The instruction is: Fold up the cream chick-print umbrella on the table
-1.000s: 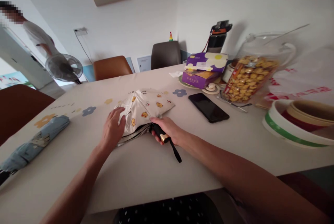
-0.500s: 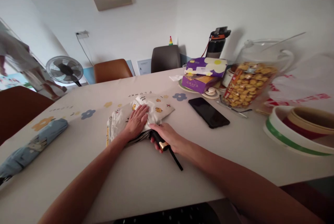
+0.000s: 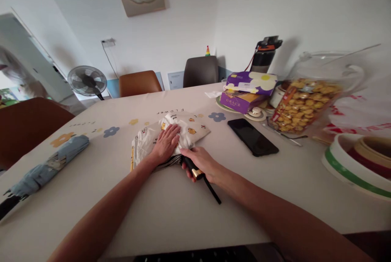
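A white umbrella (image 3: 200, 131) with small yellow cartoon prints lies loosely folded on the table in front of me. My left hand (image 3: 166, 144) rests flat on its bunched canopy, fingers stretched out. Around the black handle with its gold band is my right hand (image 3: 200, 163), fingers wrapped and thumb toward the canopy. A black strap (image 3: 213, 191) hangs from the handle's end onto the table. Off to the left lies a second umbrella (image 3: 51, 166), light blue and rolled up, touched by neither hand.
A black phone (image 3: 253, 137) lies right of my hands. Beyond it are a purple tissue pack (image 3: 252, 82), a glass jug of walnuts (image 3: 308, 105), a dark bottle (image 3: 264, 56) and nested bowls (image 3: 339, 168). Chairs, a fan (image 3: 87, 80) and a blurred person (image 3: 18, 74) stand past the table (image 3: 146, 221).
The view has swung slightly left, so things sit further right in it. Both hands keep their places on the white umbrella. The person in the background has moved left, partly out of view.
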`<state>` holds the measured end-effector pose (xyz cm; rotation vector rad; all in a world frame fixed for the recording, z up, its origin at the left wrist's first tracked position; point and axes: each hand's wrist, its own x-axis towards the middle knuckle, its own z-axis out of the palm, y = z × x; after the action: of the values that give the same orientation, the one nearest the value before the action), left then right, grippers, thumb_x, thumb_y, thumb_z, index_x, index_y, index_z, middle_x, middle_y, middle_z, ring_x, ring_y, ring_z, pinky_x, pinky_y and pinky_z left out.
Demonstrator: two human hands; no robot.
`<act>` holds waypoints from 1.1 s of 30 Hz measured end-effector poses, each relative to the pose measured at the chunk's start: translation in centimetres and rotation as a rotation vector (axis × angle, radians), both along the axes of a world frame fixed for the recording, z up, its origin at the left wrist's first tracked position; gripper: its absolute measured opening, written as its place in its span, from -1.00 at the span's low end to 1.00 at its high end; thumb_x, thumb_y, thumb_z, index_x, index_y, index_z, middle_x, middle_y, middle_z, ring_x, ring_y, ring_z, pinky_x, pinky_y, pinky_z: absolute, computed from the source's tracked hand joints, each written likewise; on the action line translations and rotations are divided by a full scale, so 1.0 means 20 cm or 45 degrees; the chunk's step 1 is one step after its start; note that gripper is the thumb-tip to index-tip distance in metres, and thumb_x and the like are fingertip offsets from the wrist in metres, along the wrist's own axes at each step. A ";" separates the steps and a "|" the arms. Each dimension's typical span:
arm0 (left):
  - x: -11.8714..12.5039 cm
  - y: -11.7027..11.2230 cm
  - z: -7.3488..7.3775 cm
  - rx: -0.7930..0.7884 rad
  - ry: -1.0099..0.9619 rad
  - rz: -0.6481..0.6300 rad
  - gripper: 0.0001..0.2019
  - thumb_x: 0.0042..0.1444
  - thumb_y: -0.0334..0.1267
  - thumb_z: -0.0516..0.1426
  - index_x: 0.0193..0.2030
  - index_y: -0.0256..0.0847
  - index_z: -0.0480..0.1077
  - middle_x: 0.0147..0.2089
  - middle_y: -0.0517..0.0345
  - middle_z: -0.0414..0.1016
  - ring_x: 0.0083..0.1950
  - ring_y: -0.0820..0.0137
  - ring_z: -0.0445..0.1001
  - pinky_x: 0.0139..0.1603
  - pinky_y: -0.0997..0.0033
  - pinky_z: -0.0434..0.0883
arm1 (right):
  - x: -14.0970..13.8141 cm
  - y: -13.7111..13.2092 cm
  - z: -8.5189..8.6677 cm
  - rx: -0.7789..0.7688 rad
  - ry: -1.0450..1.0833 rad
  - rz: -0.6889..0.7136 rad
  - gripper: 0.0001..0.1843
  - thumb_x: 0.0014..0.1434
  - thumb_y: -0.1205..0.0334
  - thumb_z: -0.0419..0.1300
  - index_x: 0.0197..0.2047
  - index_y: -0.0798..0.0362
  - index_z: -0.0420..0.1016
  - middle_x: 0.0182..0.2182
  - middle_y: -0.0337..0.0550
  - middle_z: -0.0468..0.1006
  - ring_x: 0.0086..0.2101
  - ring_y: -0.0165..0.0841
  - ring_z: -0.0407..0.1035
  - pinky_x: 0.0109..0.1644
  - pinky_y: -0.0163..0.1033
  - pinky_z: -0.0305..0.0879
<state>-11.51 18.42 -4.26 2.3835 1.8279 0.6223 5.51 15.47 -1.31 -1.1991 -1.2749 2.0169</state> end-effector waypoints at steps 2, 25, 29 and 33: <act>0.00 0.00 0.07 -0.003 0.091 0.004 -0.57 0.26 -0.16 -0.20 0.21 -0.15 0.18 0.30 0.08 0.15 0.35 0.29 0.00 0.30 0.02 -0.05 | 0.00 0.00 0.00 -0.006 -0.017 -0.007 -0.78 0.20 0.17 0.07 -0.40 0.13 0.25 -0.65 -0.25 0.39 -0.78 -0.45 0.24 -0.83 -0.38 0.15; 0.38 0.46 0.29 0.101 0.242 -0.122 -0.76 0.10 -0.35 -0.02 -0.22 -0.15 0.46 -0.14 0.07 0.49 -0.06 0.28 0.40 -0.02 0.27 0.27 | 0.00 0.00 0.00 -0.053 0.093 -0.019 -0.80 0.19 0.19 0.07 -0.41 0.13 0.23 -0.69 -0.25 0.38 -0.79 -0.42 0.23 -0.84 -0.34 0.11; 0.28 0.38 0.43 0.387 -0.285 -0.018 -0.79 0.13 -0.38 -0.04 -0.18 -0.15 0.37 -0.28 0.12 0.47 -0.29 0.40 0.42 -0.25 0.38 0.34 | 0.00 0.01 0.00 -0.072 0.063 -0.013 -0.76 0.20 0.18 0.06 -0.45 0.15 0.25 -0.69 -0.20 0.39 -0.79 -0.41 0.24 -0.83 -0.32 0.13; 0.13 0.19 0.53 0.502 -0.786 -0.141 -0.82 0.11 -0.45 -0.07 -0.21 -0.19 0.28 -0.34 0.20 0.41 -0.54 0.58 0.31 -0.53 0.57 0.32 | 0.00 0.02 0.00 -0.087 0.059 -0.009 -0.74 0.17 0.15 0.10 -0.43 0.17 0.28 -0.68 -0.18 0.40 -0.78 -0.40 0.26 -0.82 -0.32 0.16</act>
<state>-8.84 22.21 6.27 2.1049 1.3885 1.6069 5.56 15.82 -1.24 -1.1783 -1.1870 2.0863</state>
